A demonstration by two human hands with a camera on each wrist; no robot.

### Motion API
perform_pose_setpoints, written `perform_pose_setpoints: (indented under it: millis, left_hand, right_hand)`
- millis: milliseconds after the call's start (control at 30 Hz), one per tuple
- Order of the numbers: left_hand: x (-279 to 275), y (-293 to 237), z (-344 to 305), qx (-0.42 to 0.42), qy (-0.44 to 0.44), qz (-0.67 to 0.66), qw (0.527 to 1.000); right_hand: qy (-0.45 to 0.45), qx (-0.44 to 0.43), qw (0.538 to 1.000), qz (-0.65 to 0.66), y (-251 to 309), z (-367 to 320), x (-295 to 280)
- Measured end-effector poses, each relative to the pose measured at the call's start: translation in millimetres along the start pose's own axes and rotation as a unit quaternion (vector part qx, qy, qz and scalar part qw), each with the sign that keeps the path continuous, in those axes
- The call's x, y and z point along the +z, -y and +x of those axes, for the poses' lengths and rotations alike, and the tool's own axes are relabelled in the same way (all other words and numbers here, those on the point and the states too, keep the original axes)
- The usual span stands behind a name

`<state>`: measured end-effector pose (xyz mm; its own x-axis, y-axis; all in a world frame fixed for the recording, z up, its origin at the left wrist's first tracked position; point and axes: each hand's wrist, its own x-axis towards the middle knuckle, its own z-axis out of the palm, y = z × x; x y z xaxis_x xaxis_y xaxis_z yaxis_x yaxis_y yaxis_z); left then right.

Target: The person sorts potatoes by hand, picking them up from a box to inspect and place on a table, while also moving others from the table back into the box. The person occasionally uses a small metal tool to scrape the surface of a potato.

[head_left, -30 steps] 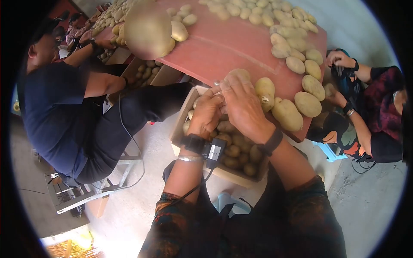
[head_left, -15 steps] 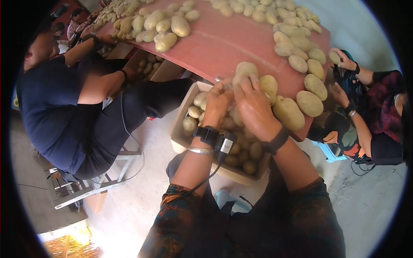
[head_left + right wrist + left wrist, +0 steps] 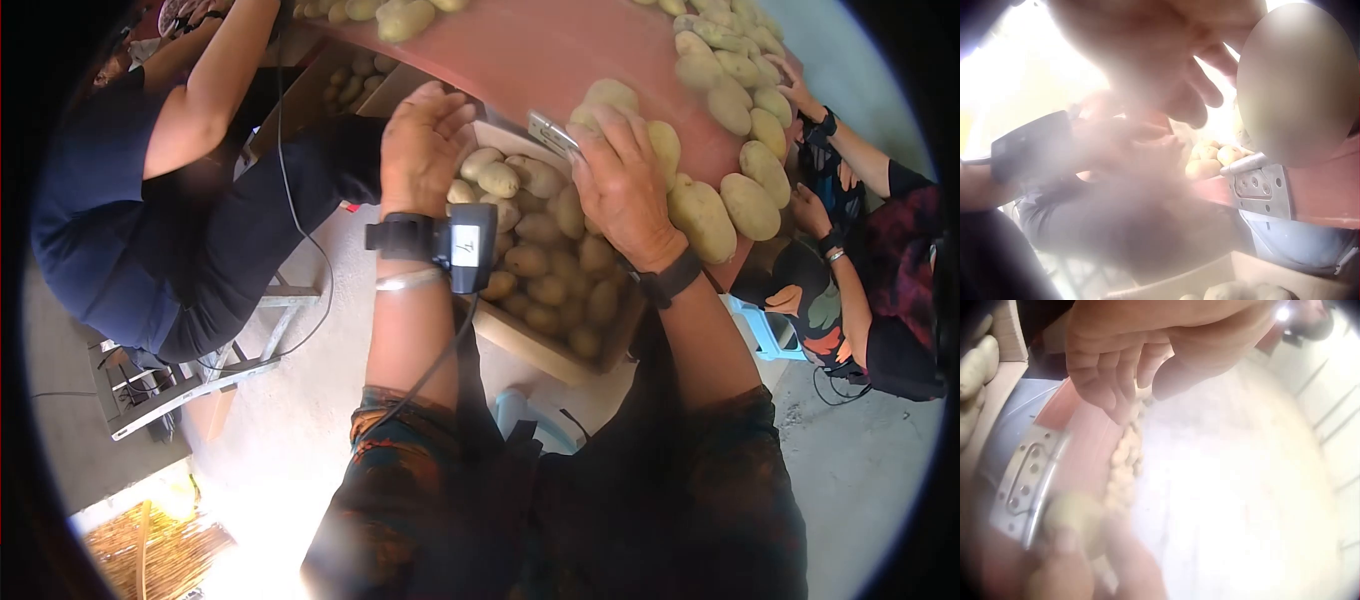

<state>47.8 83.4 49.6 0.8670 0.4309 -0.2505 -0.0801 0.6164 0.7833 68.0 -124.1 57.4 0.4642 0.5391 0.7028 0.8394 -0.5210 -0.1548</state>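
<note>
My left hand (image 3: pixel 425 145) is raised over the left rim of a cardboard box (image 3: pixel 545 350), its fingers loosely bent with nothing between them. In the left wrist view that hand (image 3: pixel 1166 350) fills the top. At the near edge of the red table my right hand (image 3: pixel 625 190) holds a large pale potato (image 3: pixel 608 97), thumb on one side and fingers on the other in the left wrist view. Just left of it is a metal hinge (image 3: pixel 550 133) on the table edge. Inside the box lie several smaller potatoes (image 3: pixel 545 290).
More large potatoes (image 3: pixel 700 215) run along the right edge of the red table (image 3: pixel 520 60). At the left a person in dark clothes (image 3: pixel 140 230) sits beside another box of potatoes (image 3: pixel 350 85). A second person (image 3: pixel 850 270) sits at the right. A cable (image 3: pixel 285 180) hangs at the left.
My left hand has drawn away from the right hand, leftward, and its fingers have loosened. The right hand stays at the potato by the table edge. The head view has shifted.
</note>
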Motion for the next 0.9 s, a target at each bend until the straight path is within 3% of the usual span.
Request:
perform_pose_setpoints:
  millis: [200, 300, 333, 400, 433, 500, 533, 600, 733, 800, 900]
  left_hand:
    - [-29.3, -25.6, 2.3, 0.031, -0.029, -0.062, 0.997]
    - [-33.9, -28.4, 3.5, 0.033, -0.028, -0.075, 0.996]
    - [-34.4, -29.4, 4.4, 0.030, -0.028, -0.081, 0.996]
    - [-36.5, -31.7, 5.1, 0.034, -0.037, -0.090, 0.995]
    - [-37.6, -32.9, 5.3, 0.040, -0.044, -0.097, 0.993]
    - [-39.8, -36.1, 5.6, 0.044, -0.048, -0.107, 0.992]
    - [-41.3, -37.7, 5.0, 0.046, -0.053, -0.112, 0.991]
    - [-41.6, -39.6, 3.5, 0.046, -0.059, -0.119, 0.990]
    - [-40.1, -41.1, 0.3, 0.044, -0.062, -0.132, 0.988]
    - [-39.6, -39.9, 0.2, 0.046, -0.062, -0.138, 0.987]
    - [-37.6, -40.4, -0.9, 0.053, -0.062, -0.145, 0.986]
  right_hand:
    - [0.012, -0.035, 0.992, 0.124, 24.7, -6.0, 17.9]
    - [0.342, 0.038, 0.938, 0.051, 32.4, -18.3, 28.8]
    - [0.344, 0.036, 0.937, 0.049, 27.5, -27.1, 37.4]
    - [0.479, 0.016, 0.876, 0.048, 15.8, -46.5, 53.3]
    - [0.480, 0.016, 0.876, 0.046, 12.5, -49.8, 58.2]
    - [0.577, 0.026, 0.816, 0.014, 7.5, -50.2, 67.0]
    - [0.578, 0.025, 0.816, 0.012, 4.8, -52.9, 72.7]
    - [0.527, 0.102, 0.843, -0.015, 1.0, -52.5, 81.5]
    - [0.526, 0.188, 0.828, -0.041, -5.7, -31.1, 90.6]
    - [0.484, 0.301, 0.821, 0.021, -17.3, -33.1, 102.7]
    - [0.418, 0.315, 0.849, 0.069, -53.4, -64.3, 139.4]
